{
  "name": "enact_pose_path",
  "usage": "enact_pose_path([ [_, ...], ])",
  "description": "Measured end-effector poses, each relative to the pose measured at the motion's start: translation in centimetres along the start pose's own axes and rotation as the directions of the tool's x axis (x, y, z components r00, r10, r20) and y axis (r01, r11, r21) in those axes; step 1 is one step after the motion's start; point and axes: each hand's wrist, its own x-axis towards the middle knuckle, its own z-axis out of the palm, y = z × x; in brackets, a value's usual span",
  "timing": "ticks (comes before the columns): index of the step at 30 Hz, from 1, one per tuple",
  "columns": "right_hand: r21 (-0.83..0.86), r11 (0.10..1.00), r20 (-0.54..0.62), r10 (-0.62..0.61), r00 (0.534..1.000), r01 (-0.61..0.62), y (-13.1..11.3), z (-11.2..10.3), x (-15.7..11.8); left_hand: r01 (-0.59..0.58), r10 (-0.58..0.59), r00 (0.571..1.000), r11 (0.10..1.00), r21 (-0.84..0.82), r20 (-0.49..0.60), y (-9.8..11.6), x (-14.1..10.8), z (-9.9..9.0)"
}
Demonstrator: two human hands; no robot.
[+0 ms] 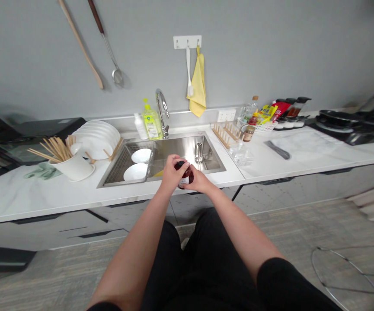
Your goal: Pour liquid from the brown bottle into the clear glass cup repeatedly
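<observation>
In front of the sink (221,166) I hold a small dark reddish-brown jar (185,178) with a black lid and a white label. My left hand (173,171) is closed around its left side and top, fingers near the lid. From the right, my right hand (198,179) wraps the jar's body, its thumb near the lid. The jar is held above the counter's front edge. What is inside it cannot be made out. Two white bowls (135,172) sit in the rack on the sink's left side. Something yellow shows partly behind my left hand.
A tap (162,108), green soap bottle (152,123) and white bottle stand behind the sink. White plates (97,134) and a chopstick holder (75,167) are left. To the right are a wooden rack (227,134), a clear container (241,154), a lidded jar (248,133) and a condiment basket (264,127).
</observation>
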Motion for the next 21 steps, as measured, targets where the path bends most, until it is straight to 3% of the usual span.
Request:
enact_pose_path([
  [5,-0.014,1.0,0.007,0.012,1.0,-0.012,0.1,-0.1,-0.1,-0.049,0.058,0.987,0.996,-0.068,0.149,0.0,0.3,-1.0],
  [11,-0.018,1.0,-0.001,-0.022,1.0,0.022,-0.2,0.0,-0.1,-0.023,0.017,0.998,0.993,0.111,0.056,1.1,0.5,-0.3],
  [17,-0.068,0.998,-0.005,0.004,1.0,-0.005,0.4,-0.1,0.0,-0.02,0.032,0.981,0.998,-0.06,0.193,0.6,0.2,-1.5],
  [21,-0.047,0.999,-0.012,-0.021,1.0,0.02,-0.1,-0.2,-0.1,0.009,-0.001,0.994,0.998,-0.067,0.114,0.3,0.6,-0.4],
])
